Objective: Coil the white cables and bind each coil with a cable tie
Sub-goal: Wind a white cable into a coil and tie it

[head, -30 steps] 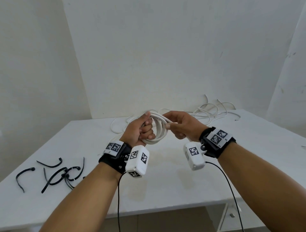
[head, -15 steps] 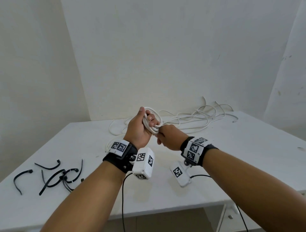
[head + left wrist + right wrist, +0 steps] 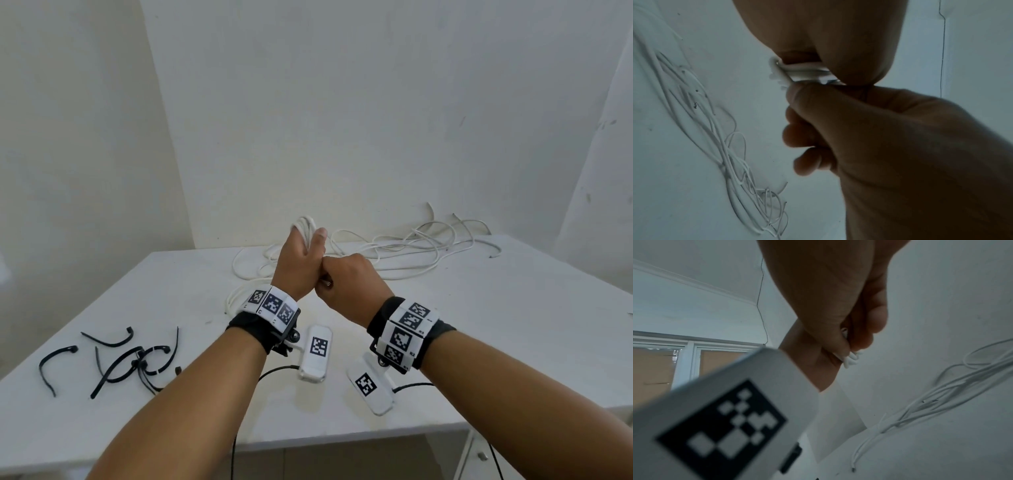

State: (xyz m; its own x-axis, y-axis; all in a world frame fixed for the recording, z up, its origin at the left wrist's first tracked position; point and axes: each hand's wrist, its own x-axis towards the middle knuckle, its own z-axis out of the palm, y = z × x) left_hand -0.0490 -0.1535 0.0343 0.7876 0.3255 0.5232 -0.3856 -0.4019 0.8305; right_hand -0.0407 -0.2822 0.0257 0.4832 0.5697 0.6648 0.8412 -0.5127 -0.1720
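Your left hand (image 3: 297, 263) is raised at about 12 o'clock in front of you, back toward you, thumb up, fingers curled round a bundle of white cable loops (image 3: 306, 226). Your right hand (image 3: 352, 286) is fisted just at its 4 o'clock, knuckles touching the left palm heel, fingers (image 3: 803, 129) curled tight. Both forearms reach forward, converging, with marker-covered bands on the wrists.

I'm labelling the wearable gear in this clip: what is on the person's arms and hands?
Both forearms and hands are bare, with no sleeves or gloves. The left wrist and right wrist each carry a black strap topped with white tiles printed with black square-pattern markers. A white rounded camera block bearing one such marker hangs from each strap, trailing a thin black cable.
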